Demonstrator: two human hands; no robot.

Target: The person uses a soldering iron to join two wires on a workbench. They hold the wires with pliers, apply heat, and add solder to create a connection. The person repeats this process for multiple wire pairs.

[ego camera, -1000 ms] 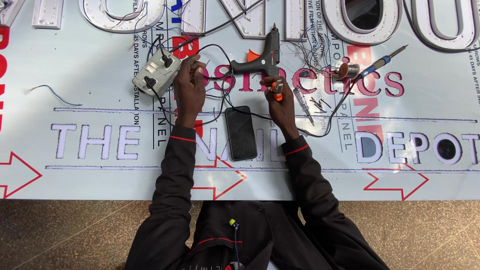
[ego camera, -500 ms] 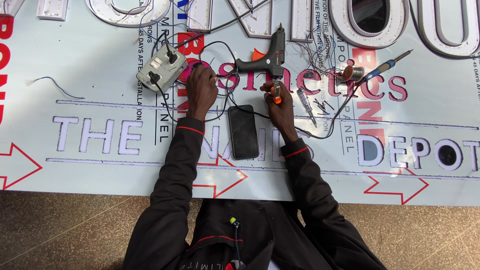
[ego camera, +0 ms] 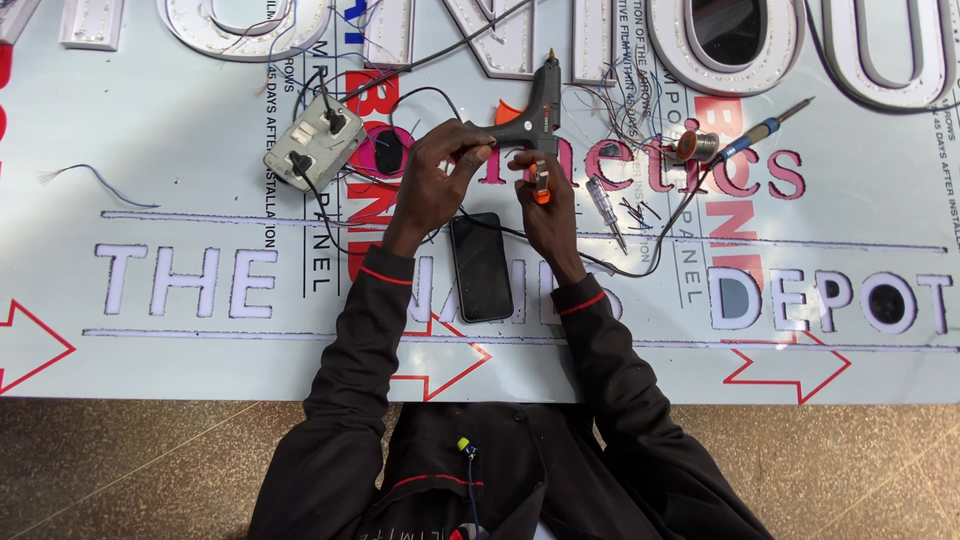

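Both hands have moved closer together at the frame centre — the left hand (ego camera: pixel 432 180) now pinches a black wire (ego camera: pixel 470 135), while the right hand (ego camera: pixel 545 200) is closed around an orange tool (ego camera: pixel 540 183), so the joining work continues.

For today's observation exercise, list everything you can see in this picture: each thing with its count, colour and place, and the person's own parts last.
Sign panel: one, white with red arrows and cut-out letters, flat under everything.
Raised letters: several, white, along the top edge.
Glue gun: one, black, top centre, by the hands.
Phone: one, black, face up between the forearms.
Socket block: one, grey, with black plugs in it, left of the hands.
Soldering iron: one, blue handle, upper right.
Solder reel: one, silvery, beside the iron.
Screwdriver: one, clear handle, right of the hands.
Loose wire: one, thin, far left.
Left hand: at the black cord by the glue gun.
Right hand: holds a small orange tool.
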